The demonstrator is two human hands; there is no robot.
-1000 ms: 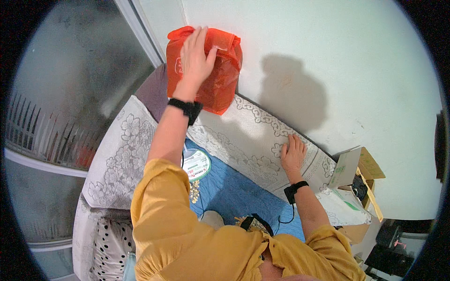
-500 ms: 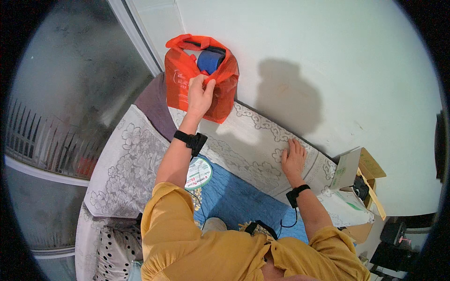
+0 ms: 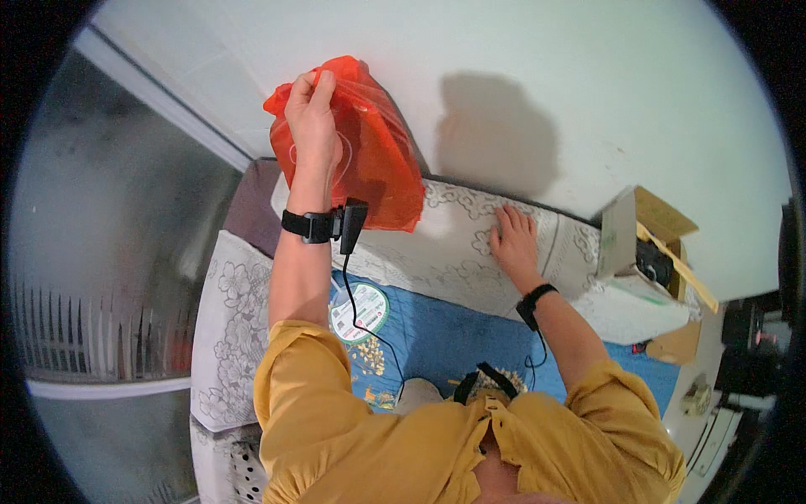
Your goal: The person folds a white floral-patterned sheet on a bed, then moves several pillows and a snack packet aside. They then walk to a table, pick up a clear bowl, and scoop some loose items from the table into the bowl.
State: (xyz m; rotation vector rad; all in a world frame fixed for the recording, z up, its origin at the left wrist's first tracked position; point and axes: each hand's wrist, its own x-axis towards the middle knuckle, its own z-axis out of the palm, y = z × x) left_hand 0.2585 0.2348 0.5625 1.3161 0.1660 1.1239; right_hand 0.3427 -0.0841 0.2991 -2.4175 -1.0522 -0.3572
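Observation:
Pinched in my left hand (image 3: 312, 122) is the upper edge of a red bag (image 3: 378, 168), which stands against the wall on the far side of the sofa. Its mouth is drawn up, so what lies inside is hidden. A black strap with a small black device (image 3: 354, 225) sits on my left wrist, and a cable hangs from it. My right hand (image 3: 514, 239) rests with fingers spread on the patterned white cover (image 3: 453, 273) of the sofa back. It holds nothing and wears a black strap (image 3: 533, 307) at the wrist.
An open cardboard box (image 3: 620, 239) with dark items stands to the right on the sofa back. Below lies a blue seat cover (image 3: 437, 336) with a round printed card (image 3: 361, 312). A window (image 3: 117, 227) is at the left, and a pale wall (image 3: 588, 109) rises behind.
My left hand has lifted the bag's edge up and left, hiding the blue item seen in its mouth before. The view has shifted; my right hand still rests on the cover.

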